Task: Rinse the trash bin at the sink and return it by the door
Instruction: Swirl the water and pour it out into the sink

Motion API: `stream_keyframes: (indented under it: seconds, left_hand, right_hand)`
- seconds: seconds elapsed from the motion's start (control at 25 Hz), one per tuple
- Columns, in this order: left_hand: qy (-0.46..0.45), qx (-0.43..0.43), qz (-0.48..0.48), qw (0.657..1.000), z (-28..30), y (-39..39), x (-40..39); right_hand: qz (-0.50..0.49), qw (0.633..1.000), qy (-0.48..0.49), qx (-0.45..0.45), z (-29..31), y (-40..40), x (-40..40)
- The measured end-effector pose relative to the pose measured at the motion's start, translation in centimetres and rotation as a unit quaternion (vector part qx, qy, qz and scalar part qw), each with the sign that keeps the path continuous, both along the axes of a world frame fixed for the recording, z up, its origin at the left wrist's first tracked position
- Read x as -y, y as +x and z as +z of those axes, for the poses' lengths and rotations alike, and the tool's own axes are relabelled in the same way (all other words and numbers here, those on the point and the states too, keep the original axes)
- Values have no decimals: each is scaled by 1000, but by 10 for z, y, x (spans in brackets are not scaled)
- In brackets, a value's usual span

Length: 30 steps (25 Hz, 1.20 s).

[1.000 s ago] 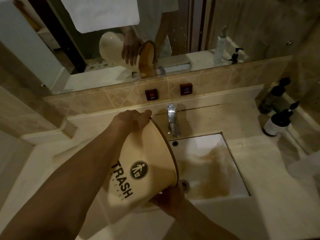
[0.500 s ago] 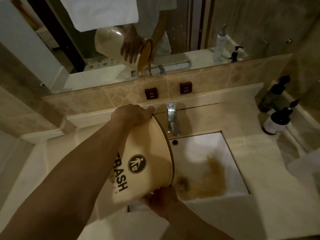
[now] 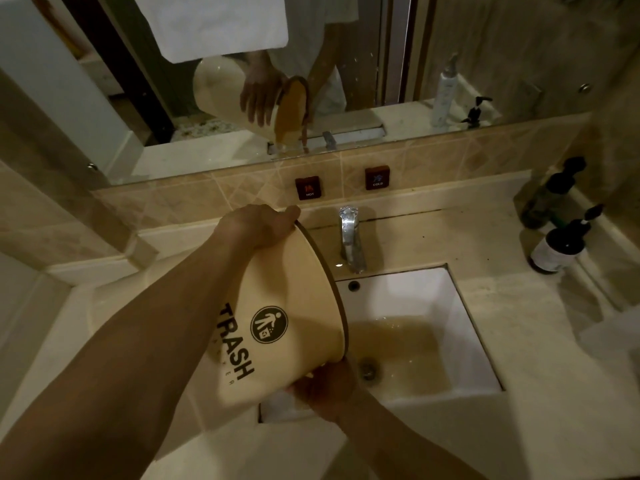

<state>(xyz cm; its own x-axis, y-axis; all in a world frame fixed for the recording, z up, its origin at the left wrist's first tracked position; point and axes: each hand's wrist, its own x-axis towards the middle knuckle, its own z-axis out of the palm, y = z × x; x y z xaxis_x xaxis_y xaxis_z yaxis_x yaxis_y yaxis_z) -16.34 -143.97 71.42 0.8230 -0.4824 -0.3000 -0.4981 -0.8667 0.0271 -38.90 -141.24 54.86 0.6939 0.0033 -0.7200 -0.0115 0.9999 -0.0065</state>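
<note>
A cream trash bin (image 3: 277, 323) with a black TRASH logo is tipped on its side over the left part of the white sink (image 3: 408, 296), its mouth facing right. My left hand (image 3: 258, 225) grips the upper rim. My right hand (image 3: 323, 388) holds the lower rim from beneath. Brownish water lies in the sink basin around the drain (image 3: 369, 370). The mirror shows brown water running out of the bin's mouth.
A chrome faucet (image 3: 349, 237) stands behind the sink, with red HOT (image 3: 308, 188) and COLD (image 3: 377, 178) buttons on the tiled wall. Dark pump bottles (image 3: 562, 244) stand on the counter at the right. A mirror (image 3: 450, 64) spans the wall.
The bin has tipped slightly further and shifted a little; the brown water has spread and pooled across the basin toward the drain. Both hands keep their hold.
</note>
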Motion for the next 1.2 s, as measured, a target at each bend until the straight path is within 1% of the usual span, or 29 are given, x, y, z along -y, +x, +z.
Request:
stream_keyframes:
  seconds: [0.08, 0.16, 0.28, 0.32, 0.36, 0.44, 0.56, 0.68, 0.76, 0.84, 0.92, 1.0, 1.04, 1.08, 1.12, 1.16, 1.2]
  left_hand:
    - [-7, 2, -19, 1000, 4, 9, -11]
    - [-30, 11, -62, 998, 7, 16, -25]
    - [-127, 47, -85, 987, 0, 10, -49]
    - [-163, 51, -73, 983, -4, 4, -55]
    - [-189, 54, -65, 978, -7, 1, -60]
    - [-213, 55, -60, 974, -9, -5, -62]
    - [-235, 69, -94, 965, -4, -16, -48]
    - [-167, 91, -80, 979, -1, -18, -19]
    - [-123, 78, -86, 986, -7, -17, 1]
    - [-109, 58, -98, 987, -17, -20, 17]
    - [-128, 46, -67, 988, -27, -24, 27]
    - [-162, 27, -26, 986, -44, -33, 30]
    - [-181, 17, -19, 983, -53, -38, 27]
    - [-214, -1, 3, 977, -65, -41, 21]
    - [-270, -37, 47, 961, -74, -47, 13]
    - [-337, -81, 103, 932, -85, -54, 5]
    - [-393, -109, 144, 902, -98, -62, -3]
  right_hand:
    - [-2, 1000, -24, -5, -1, 9, 9]
    - [4, 998, -63, -22, 1, 18, 19]
    - [-4, 993, -107, -51, 5, 29, 36]
    - [-11, 992, -118, -54, 5, 32, 42]
    - [-20, 991, -123, -57, 6, 34, 48]
    - [-59, 993, -99, -34, 7, 36, 58]
    - [-95, 991, -90, -2, 9, 36, 75]
    - [-63, 995, -68, -40, 7, 37, 89]
    - [-33, 994, -88, -64, 3, 36, 102]
    - [-27, 990, -116, -81, -2, 29, 119]
    - [-22, 986, -141, -85, -4, 16, 135]
    - [-26, 973, -211, -91, -16, 7, 158]
    - [-5, 956, -274, -108, -18, 2, 171]
    - [12, 951, -287, -117, -17, 1, 180]
    - [17, 956, -271, -116, -16, 2, 187]
    - [20, 964, -242, -106, -10, 4, 195]
    - [14, 962, -251, -106, -12, 6, 204]
